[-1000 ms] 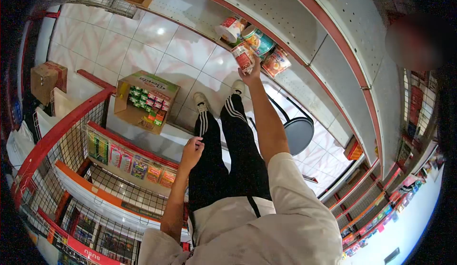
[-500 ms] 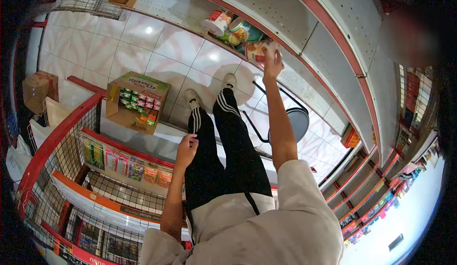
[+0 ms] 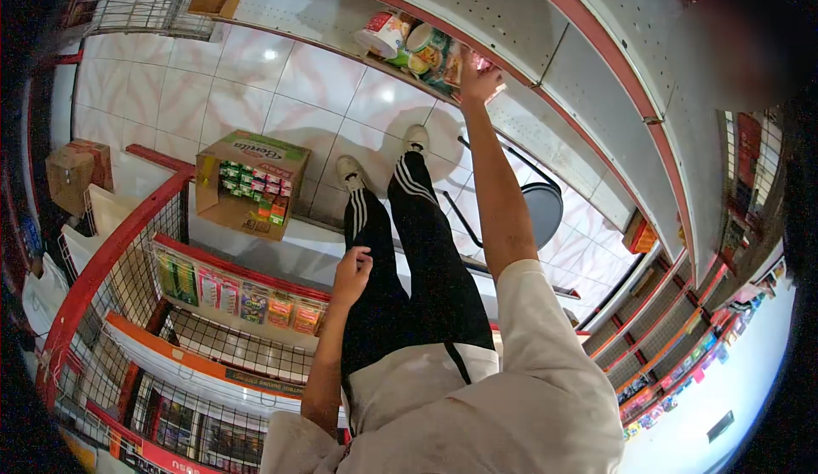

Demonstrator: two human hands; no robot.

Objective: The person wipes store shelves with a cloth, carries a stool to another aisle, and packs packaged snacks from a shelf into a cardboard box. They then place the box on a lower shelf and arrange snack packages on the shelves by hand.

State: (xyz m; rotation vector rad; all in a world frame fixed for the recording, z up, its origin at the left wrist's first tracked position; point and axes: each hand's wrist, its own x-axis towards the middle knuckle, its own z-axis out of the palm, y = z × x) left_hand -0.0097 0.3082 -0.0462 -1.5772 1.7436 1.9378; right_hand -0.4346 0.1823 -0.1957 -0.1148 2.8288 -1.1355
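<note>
my right hand (image 3: 479,82) now reaches deeper over the shelf (image 3: 294,5), fingers bent, hold unclear | red container (image 3: 484,63) seems farther in from the shelf's front edge, near green container (image 3: 433,49) | my left hand (image 3: 352,276) empty, loosely curled

At the upper centre, a pale grey shelf (image 3: 311,16) runs slantwise, carrying a white-and-red tub (image 3: 383,33) beside a green tub (image 3: 434,45).

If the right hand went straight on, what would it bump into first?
Probably the reddish container just by the right hand, on the low shelf; they may already be touching, but depth there is unclear.
</note>
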